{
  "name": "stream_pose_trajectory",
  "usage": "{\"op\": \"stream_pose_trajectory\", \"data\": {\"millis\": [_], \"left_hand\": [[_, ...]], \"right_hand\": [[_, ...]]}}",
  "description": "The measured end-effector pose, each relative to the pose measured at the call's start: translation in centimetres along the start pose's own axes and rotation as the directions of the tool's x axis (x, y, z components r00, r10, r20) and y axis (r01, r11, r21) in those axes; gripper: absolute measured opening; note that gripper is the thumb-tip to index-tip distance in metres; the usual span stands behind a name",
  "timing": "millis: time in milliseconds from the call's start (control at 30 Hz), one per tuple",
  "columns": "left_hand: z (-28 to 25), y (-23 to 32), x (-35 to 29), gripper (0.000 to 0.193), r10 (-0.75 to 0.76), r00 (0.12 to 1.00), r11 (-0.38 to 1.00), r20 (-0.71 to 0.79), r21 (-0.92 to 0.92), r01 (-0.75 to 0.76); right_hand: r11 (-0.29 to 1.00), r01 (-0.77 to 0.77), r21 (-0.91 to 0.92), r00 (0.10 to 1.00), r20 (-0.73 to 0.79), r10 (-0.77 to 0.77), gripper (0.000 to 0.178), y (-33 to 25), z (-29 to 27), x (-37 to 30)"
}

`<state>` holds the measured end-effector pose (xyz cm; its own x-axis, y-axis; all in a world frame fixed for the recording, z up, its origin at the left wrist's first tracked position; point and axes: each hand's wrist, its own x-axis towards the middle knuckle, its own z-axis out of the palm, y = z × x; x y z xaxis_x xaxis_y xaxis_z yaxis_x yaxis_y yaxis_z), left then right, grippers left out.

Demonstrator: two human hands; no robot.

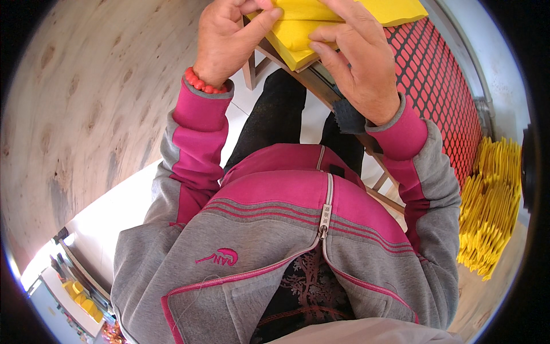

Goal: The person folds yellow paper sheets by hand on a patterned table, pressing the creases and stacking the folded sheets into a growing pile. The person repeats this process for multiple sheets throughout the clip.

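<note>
Soft yellow sheets, like folded felt or non-woven cloth (301, 28), lie at the top of the view on a wooden-edged surface. My left hand (232, 37) is closed at the left edge of this cloth, thumb and forefinger pinched together; its upper fingers are cut off by the frame. From the right, my right hand (361, 66) rests over the cloth with bent fingers. Its thumb tip and one fingertip come close together at a bunched fold, while another finger reaches up past them. More yellow cloth (395, 10) extends beyond the right hand.
A large wooden board (97, 103) fills the left side. To the right are a red panel with black mesh (435, 86) and a tall stack of folded yellow pieces (490, 212). A dark cloth piece (348, 116) hangs by my right wrist. Shelves with yellow items (83, 298) show lower left.
</note>
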<state>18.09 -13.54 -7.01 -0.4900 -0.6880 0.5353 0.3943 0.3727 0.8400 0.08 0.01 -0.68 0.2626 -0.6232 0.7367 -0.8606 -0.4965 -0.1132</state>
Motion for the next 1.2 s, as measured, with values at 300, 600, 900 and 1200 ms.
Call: {"op": "stream_pose_trajectory", "data": {"millis": [300,600,900,1200], "left_hand": [[-1.6,2.0,0.4,0.010,0.146,0.943,0.974,0.299,0.126,-0.190],[-0.1,0.6,-0.1,0.011,-0.063,0.996,0.996,0.070,-0.060,0.067],[-0.5,0.3,0.0,0.012,0.026,0.994,0.999,0.102,-0.035,-0.023],[-1.3,2.2,1.0,0.005,0.184,0.920,0.941,0.347,0.210,-0.267]], "right_hand": [[0.997,-0.035,0.064,0.998,-0.043,0.038,0.022,0.0,0.1,-0.2],[0.997,-0.042,0.058,0.997,-0.065,0.046,0.023,-0.3,-0.3,0.0],[0.999,0.006,0.046,1.000,-0.015,-0.006,0.021,0.0,-0.1,-0.1],[0.996,-0.059,0.071,0.998,-0.028,0.061,0.025,-0.2,-0.2,0.0]]}}
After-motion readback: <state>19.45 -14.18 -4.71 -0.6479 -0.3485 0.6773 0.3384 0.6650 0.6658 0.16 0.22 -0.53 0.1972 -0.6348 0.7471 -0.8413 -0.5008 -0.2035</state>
